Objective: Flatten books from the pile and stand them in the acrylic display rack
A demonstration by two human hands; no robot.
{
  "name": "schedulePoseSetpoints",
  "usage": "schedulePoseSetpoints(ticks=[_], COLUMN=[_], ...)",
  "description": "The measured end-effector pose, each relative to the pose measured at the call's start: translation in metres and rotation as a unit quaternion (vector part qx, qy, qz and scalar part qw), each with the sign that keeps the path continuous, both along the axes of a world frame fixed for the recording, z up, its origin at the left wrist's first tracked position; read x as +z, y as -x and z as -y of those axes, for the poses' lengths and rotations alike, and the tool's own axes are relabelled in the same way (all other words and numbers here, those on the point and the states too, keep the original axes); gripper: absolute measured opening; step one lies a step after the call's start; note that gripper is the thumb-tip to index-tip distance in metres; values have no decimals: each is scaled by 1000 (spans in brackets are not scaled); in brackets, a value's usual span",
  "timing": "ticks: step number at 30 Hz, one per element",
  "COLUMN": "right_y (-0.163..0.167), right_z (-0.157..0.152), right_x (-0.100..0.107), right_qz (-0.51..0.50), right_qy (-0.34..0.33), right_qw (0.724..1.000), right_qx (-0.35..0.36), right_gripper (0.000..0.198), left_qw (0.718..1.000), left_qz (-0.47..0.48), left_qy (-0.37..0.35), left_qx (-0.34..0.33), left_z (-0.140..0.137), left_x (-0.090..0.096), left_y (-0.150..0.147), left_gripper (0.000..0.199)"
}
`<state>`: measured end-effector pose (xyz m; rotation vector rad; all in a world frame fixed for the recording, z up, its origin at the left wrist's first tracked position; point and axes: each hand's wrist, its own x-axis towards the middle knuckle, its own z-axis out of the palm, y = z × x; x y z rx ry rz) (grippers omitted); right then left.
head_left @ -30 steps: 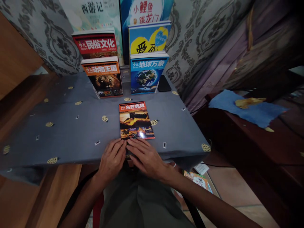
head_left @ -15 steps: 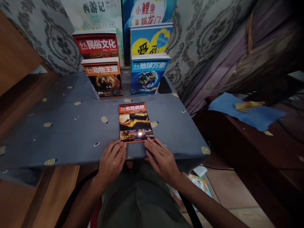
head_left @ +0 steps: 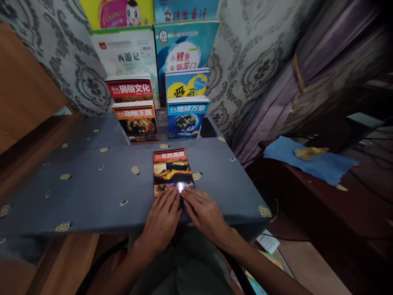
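A thin book with an orange title band and a picture of the Great Wall (head_left: 172, 170) lies face up on the table near its front edge. My left hand (head_left: 162, 219) rests flat with its fingertips on the lower left part of the cover. My right hand (head_left: 207, 213) lies opposite, fingers stretched over the lower right part. The two sets of fingertips almost meet at the middle of the cover. Both hands are open and grip nothing. The book's bottom edge is mostly hidden beneath the fingers.
Behind stand books in rows: a lion book (head_left: 141, 123) at left, an Earth book (head_left: 186, 121) at right, and taller ones behind. A black phone-like object (head_left: 208, 128) lies beside them. A patterned cloth covers the table (head_left: 101, 184). To the right, a blue cloth (head_left: 310, 159) lies on dark furniture.
My hands have moved inward and farther onto the cover, from its bottom corners toward its middle. The view has tilted up, showing more of the books at the back.
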<state>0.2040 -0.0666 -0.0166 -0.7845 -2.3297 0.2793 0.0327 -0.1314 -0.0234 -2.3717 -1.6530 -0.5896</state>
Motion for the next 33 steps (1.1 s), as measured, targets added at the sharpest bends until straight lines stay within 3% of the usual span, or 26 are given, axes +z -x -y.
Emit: schedulePoseSetpoints(ticks=[7, 13, 22, 27, 33], right_y=[16, 44, 67, 65, 57], right_z=[-26, -59, -119, -128, -127], right_x=[4, -8, -1, -6, -4], right_qz=[59, 127, 160, 120, 114], right_qy=[22, 26, 75, 83, 67], right_qw=[998, 992, 983, 987, 984], right_qx=[9, -7, -56, -70, -119], right_gripper=[33, 45, 45, 44, 43], left_qw=[994, 996, 994, 994, 988], left_qz=[64, 40, 31, 32, 56], left_qy=[85, 82, 84, 78, 55], left_qx=[-18, 9, 54, 62, 130], left_z=[-25, -58, -102, -118, -121], left_x=[19, 14, 11, 8, 5], left_y=[16, 37, 62, 73, 74], left_gripper=[29, 36, 36, 35, 36])
